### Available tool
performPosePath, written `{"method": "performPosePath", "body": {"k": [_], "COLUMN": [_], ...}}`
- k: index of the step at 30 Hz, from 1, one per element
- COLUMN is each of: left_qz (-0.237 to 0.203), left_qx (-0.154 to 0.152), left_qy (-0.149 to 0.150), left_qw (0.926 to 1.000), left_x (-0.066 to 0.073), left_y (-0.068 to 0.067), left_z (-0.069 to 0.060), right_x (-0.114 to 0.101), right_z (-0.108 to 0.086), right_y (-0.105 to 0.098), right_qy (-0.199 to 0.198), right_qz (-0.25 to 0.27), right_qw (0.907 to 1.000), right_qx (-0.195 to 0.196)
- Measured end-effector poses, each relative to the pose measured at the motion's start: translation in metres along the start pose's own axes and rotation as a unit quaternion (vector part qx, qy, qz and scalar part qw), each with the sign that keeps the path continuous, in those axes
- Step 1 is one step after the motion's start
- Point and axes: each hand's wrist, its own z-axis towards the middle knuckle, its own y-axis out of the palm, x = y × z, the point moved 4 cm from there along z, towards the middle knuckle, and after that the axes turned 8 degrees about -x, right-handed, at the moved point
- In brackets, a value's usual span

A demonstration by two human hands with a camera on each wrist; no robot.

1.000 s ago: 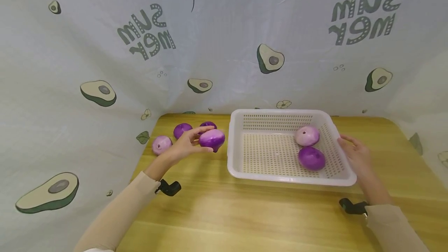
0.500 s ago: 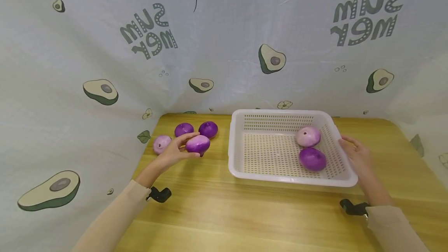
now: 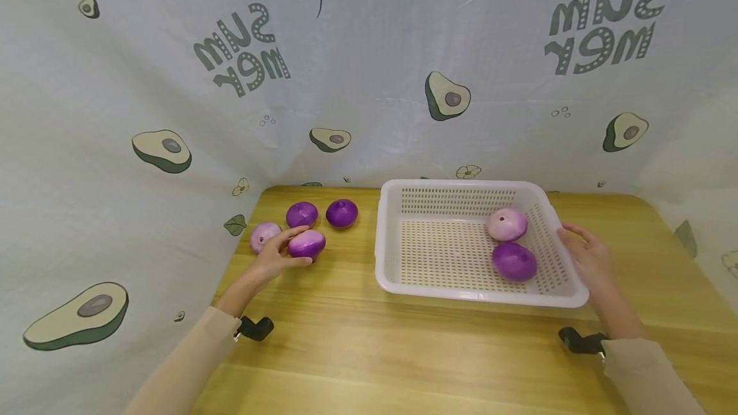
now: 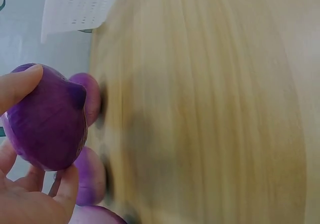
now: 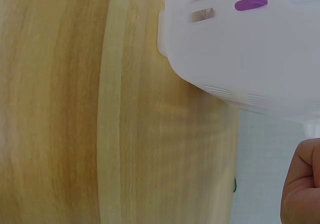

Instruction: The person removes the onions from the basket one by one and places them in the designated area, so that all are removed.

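Observation:
My left hand [image 3: 272, 260] holds a purple onion [image 3: 307, 244] between thumb and fingers. In the left wrist view this onion [image 4: 50, 121] hangs a little off the table, its pointed end toward the wood. Just beyond it lie two dark purple onions [image 3: 302, 214] [image 3: 342, 213], and a paler onion [image 3: 265, 237] is partly behind the hand. At the right, my right hand [image 3: 589, 258] grips the right rim of a white plastic basket [image 3: 450, 296]. A pale onion [image 3: 507, 225] and a purple onion [image 3: 514, 262] sit against each other at that basket's right end.
The wooden table [image 3: 369, 351] runs under everything, with bare wood in front of the basket and between it and the onions. A curtain printed with avocados [image 3: 369, 69] hangs along the back and left edges.
My left hand has moved left and slightly down with the onion, away from the basket, uncovering the onion behind. The right hand and the basket have stayed put.

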Motion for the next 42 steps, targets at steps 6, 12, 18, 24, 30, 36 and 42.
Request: {"method": "performPosePath", "body": {"k": [6, 12, 18, 24, 30, 36, 42], "left_qz": [-0.015, -0.001, 0.013, 0.011, 0.004, 0.022, 0.036], "left_qx": [0.012, 0.019, 0.019, 0.025, 0.026, 0.021, 0.02], "left_qy": [-0.013, -0.022, -0.01, -0.005, -0.012, -0.002, 0.004], "left_qw": [0.9997, 0.9996, 0.9997, 0.9996, 0.9996, 0.9995, 0.9992], "left_x": [-0.011, -0.022, -0.027, -0.033, -0.035, -0.034, -0.026], "left_y": [-0.002, -0.002, -0.001, -0.001, -0.001, 0.0, 0.002], "left_z": [-0.002, -0.003, -0.004, -0.005, -0.005, -0.006, -0.009], "right_x": [-0.002, -0.003, -0.004, -0.005, -0.006, -0.008, -0.007], "right_z": [-0.001, -0.002, -0.003, -0.004, -0.004, -0.004, -0.003], "right_y": [0.001, 0.001, 0.003, 0.004, 0.004, 0.005, 0.003], "right_qy": [0.001, 0.007, -0.002, -0.004, 0.0, 0.003, 0.009], "right_qz": [-0.006, -0.01, 0.019, 0.015, 0.0, 0.008, -0.007], "right_qw": [1.0, 0.9999, 0.9997, 0.9998, 1.0, 1.0, 0.9999], "right_qx": [0.002, 0.004, -0.012, -0.008, 0.001, 0.0, 0.003]}}
